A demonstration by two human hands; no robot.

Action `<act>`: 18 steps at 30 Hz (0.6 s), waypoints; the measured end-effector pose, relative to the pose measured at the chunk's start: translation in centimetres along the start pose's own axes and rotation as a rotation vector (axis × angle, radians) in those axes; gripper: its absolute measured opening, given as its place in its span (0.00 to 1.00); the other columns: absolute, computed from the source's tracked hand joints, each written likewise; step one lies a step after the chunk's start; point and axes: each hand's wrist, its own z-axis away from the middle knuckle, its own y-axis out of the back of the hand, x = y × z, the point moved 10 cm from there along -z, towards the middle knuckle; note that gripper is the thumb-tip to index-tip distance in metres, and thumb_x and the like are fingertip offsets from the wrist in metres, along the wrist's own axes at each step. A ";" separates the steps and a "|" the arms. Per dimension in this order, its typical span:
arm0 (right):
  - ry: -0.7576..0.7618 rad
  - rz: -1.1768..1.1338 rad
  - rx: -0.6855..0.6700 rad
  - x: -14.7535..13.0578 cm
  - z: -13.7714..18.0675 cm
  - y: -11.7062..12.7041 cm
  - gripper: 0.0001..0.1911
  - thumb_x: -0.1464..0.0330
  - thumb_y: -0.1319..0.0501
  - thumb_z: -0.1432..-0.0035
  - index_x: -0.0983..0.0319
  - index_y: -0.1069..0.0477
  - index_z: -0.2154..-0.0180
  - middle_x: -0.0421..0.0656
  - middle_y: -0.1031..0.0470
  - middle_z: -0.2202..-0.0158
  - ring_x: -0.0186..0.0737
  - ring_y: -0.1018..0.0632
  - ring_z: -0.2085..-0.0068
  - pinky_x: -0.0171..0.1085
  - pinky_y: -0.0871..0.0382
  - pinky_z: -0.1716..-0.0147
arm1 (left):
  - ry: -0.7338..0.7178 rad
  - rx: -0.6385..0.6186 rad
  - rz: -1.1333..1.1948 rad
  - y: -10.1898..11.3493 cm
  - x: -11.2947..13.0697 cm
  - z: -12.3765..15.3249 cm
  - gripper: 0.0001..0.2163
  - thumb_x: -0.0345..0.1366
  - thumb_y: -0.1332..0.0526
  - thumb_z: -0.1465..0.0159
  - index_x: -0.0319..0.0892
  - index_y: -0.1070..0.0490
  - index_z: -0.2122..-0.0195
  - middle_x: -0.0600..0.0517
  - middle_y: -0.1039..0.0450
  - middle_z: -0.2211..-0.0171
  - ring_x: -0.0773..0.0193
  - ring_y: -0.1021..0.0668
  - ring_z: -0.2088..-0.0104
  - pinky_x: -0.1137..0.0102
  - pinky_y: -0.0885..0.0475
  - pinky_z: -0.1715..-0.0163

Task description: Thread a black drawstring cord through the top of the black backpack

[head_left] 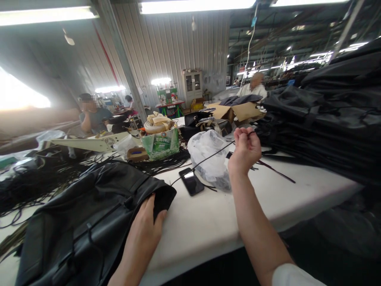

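My left hand [145, 230] lies on the near corner of a black leather bag [86, 222], thumb and fingers closed on its dark edge. My right hand [245, 149] is raised above the white table [214, 222], fingers pinched on a thin black cord [208, 158]. The cord runs down and left from that hand, across a crumpled clear plastic bag [208, 157], toward the bag's corner. A black phone [191, 181] lies flat on the table between the two hands.
Tall stacks of black bags [333, 115] fill the right side. A green box with coiled beige strap [160, 139], loose black cords [35, 178] and open cardboard boxes [238, 111] sit behind. Other people are seated at the far left and far back.
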 end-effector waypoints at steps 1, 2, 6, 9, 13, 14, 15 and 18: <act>0.004 0.013 0.010 -0.1 -0.2 0.3 0.19 0.62 0.29 0.38 0.64 0.26 0.49 0.46 0.20 0.52 0.40 0.14 0.51 0.50 0.19 0.37 | -0.002 0.007 0.002 0.0 -0.1 0.0 0.31 0.48 0.42 0.25 0.33 0.33 0.27 0.32 0.26 0.32 0.38 0.23 0.31 0.46 0.26 0.31; 0.006 0.019 0.024 -0.3 -0.5 0.6 0.18 0.61 0.30 0.36 0.63 0.26 0.49 0.46 0.20 0.52 0.39 0.14 0.52 0.49 0.19 0.38 | -0.016 0.010 0.005 0.0 0.0 0.2 0.31 0.47 0.42 0.25 0.33 0.33 0.27 0.32 0.26 0.32 0.38 0.23 0.31 0.46 0.26 0.31; 0.064 0.048 0.112 -1.9 -1.6 2.3 0.18 0.61 0.34 0.31 0.63 0.27 0.46 0.48 0.19 0.49 0.36 0.14 0.53 0.44 0.18 0.41 | -0.143 -0.008 -0.027 -0.8 1.3 1.9 0.27 0.45 0.45 0.23 0.39 0.29 0.27 0.38 0.32 0.26 0.43 0.28 0.26 0.47 0.33 0.25; 0.143 0.095 0.105 -3.3 -1.7 1.7 0.18 0.60 0.36 0.28 0.63 0.26 0.43 0.47 0.20 0.49 0.34 0.15 0.54 0.42 0.18 0.42 | -0.212 -0.093 -0.087 -2.1 1.8 3.0 0.26 0.44 0.45 0.22 0.40 0.29 0.27 0.41 0.34 0.24 0.45 0.31 0.24 0.48 0.37 0.23; 0.195 0.138 0.030 -4.9 -1.4 -1.2 0.19 0.62 0.35 0.28 0.64 0.24 0.41 0.44 0.19 0.55 0.33 0.16 0.61 0.38 0.17 0.50 | -0.208 -0.223 -0.152 -3.8 1.7 3.2 0.28 0.44 0.44 0.23 0.38 0.31 0.25 0.40 0.37 0.23 0.42 0.34 0.23 0.44 0.38 0.23; 0.202 0.139 0.010 -5.4 -1.4 -2.1 0.18 0.64 0.35 0.29 0.64 0.23 0.42 0.44 0.19 0.57 0.33 0.17 0.63 0.37 0.17 0.52 | -0.203 -0.250 -0.167 -4.1 1.9 3.2 0.29 0.43 0.43 0.23 0.38 0.32 0.24 0.41 0.38 0.22 0.41 0.36 0.22 0.44 0.38 0.23; 0.211 0.131 -0.011 -6.0 -1.3 -2.9 0.17 0.66 0.34 0.29 0.65 0.22 0.42 0.44 0.18 0.58 0.32 0.17 0.65 0.36 0.17 0.55 | -0.194 -0.272 -0.179 -4.3 2.0 3.2 0.29 0.42 0.42 0.24 0.39 0.34 0.23 0.42 0.40 0.22 0.41 0.37 0.21 0.43 0.39 0.22; 0.238 0.066 -0.046 -8.3 -1.3 -5.2 0.17 0.74 0.35 0.31 0.66 0.22 0.42 0.44 0.17 0.61 0.31 0.18 0.70 0.33 0.19 0.62 | -0.135 -0.331 -0.213 -5.0 2.2 3.4 0.33 0.37 0.40 0.26 0.39 0.40 0.20 0.44 0.45 0.20 0.40 0.41 0.20 0.44 0.41 0.21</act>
